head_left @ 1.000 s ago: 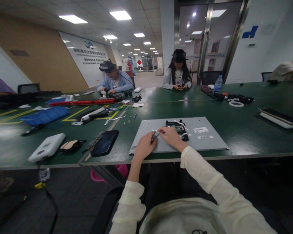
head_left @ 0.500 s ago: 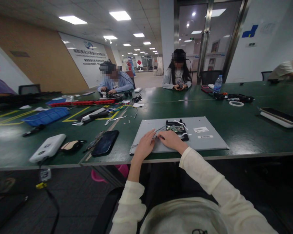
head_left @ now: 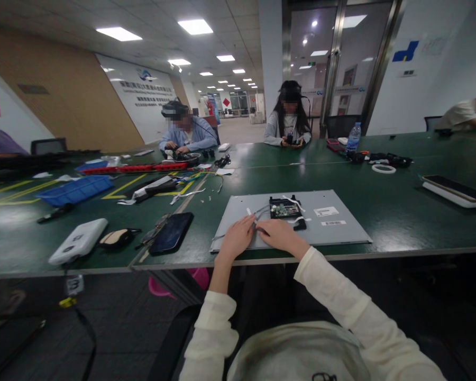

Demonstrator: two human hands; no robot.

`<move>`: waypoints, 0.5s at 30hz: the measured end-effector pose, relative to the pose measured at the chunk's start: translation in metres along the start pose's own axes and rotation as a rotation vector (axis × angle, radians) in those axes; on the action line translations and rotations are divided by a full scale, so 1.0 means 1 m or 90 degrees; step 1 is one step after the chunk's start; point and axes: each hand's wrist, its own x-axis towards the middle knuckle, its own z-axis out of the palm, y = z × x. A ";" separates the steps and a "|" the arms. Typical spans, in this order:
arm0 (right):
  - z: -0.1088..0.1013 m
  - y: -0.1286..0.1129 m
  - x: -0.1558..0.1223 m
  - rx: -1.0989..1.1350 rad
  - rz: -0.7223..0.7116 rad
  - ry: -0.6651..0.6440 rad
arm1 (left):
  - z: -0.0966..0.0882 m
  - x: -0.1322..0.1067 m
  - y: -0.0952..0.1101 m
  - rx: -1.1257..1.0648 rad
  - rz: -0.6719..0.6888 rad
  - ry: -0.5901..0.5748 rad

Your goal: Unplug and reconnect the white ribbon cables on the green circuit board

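A flat grey display panel [head_left: 241, 209] lies on the table in front of me, its back facing up. Fixed near its middle is a green circuit board [head_left: 282, 210] in a black frame, with white strips beside it. A thin grey cable [head_left: 263, 209] runs leftward from the board to my fingers and shows again left of them. My left hand [head_left: 238, 235] rests on the panel, fingers together and closed over this cable. Close against it, my right hand [head_left: 281, 234] is bent and closed, fingertips meeting the left ones; what it pinches is hidden.
Left of the panel lie a black phone [head_left: 171, 233], a white device [head_left: 78, 241] and a blue tray [head_left: 75, 191]. Two people sit across the table, handling small items. A water bottle [head_left: 354, 136], a tape roll [head_left: 383, 169] and a dark-topped slab [head_left: 454, 190] are on the right.
Both hands have shifted slightly toward me on the panel, the right one more. More of the cable near the board now shows. The panel stays put.
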 end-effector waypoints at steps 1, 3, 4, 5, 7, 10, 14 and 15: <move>-0.001 -0.001 -0.002 0.001 -0.002 0.007 | -0.001 0.000 0.000 0.000 -0.001 -0.004; -0.002 -0.002 -0.005 0.004 -0.006 0.015 | -0.001 0.000 0.000 0.003 -0.008 -0.009; -0.002 -0.003 -0.006 0.005 -0.006 0.018 | -0.002 0.000 0.001 0.004 -0.010 -0.010; -0.002 -0.003 -0.006 0.006 -0.006 0.018 | -0.001 0.001 0.001 0.007 -0.012 -0.009; -0.002 -0.004 -0.007 0.003 -0.004 0.017 | -0.001 0.004 0.004 0.012 -0.023 -0.002; -0.003 -0.005 -0.007 -0.007 0.000 0.017 | 0.001 0.011 0.013 0.022 -0.095 0.036; -0.005 -0.006 -0.008 -0.017 0.007 0.014 | 0.001 0.020 0.025 0.036 -0.184 0.088; -0.005 -0.006 -0.008 -0.016 0.005 0.014 | 0.001 0.021 0.027 0.044 -0.192 0.087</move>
